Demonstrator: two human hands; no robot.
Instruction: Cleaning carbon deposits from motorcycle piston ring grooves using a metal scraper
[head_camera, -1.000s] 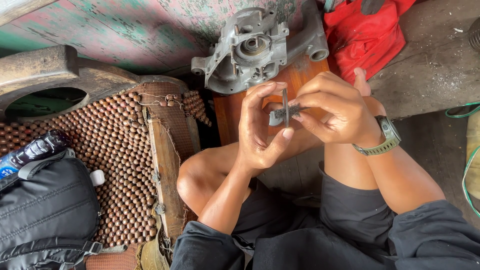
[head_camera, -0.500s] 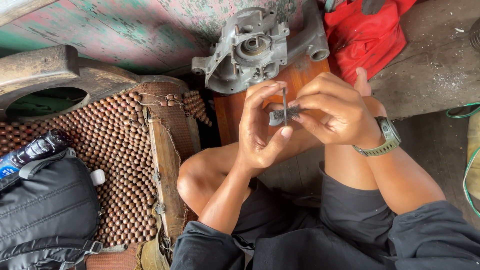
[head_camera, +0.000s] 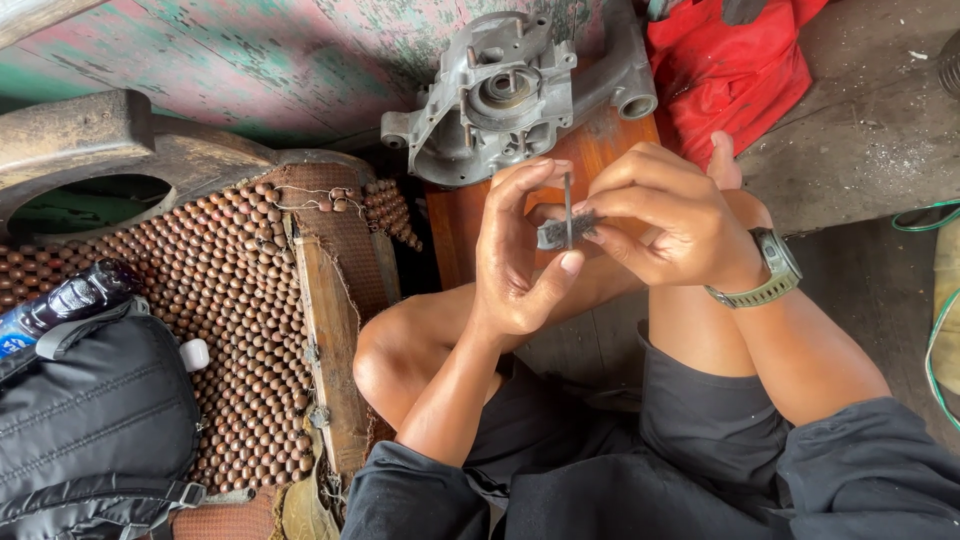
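My left hand (head_camera: 520, 250) and my right hand (head_camera: 670, 220) meet in front of my knees over a thin metal rod (head_camera: 568, 198) that stands upright. A small dark grey strip (head_camera: 560, 232) is wrapped across the rod, pinched by my right fingers. My left fingertips hold the rod at its top and bottom. A green wristwatch (head_camera: 770, 270) sits on my right wrist. Just beyond the hands a grey cast-metal engine casing (head_camera: 490, 95) rests on an orange-brown wooden board (head_camera: 470, 215).
A wooden-bead seat mat (head_camera: 230, 300) lies at the left, with a black backpack (head_camera: 90, 420) and a dark bottle (head_camera: 60, 305) on it. A red bag (head_camera: 740, 70) sits at the upper right. A green cable (head_camera: 935, 330) runs along the right edge.
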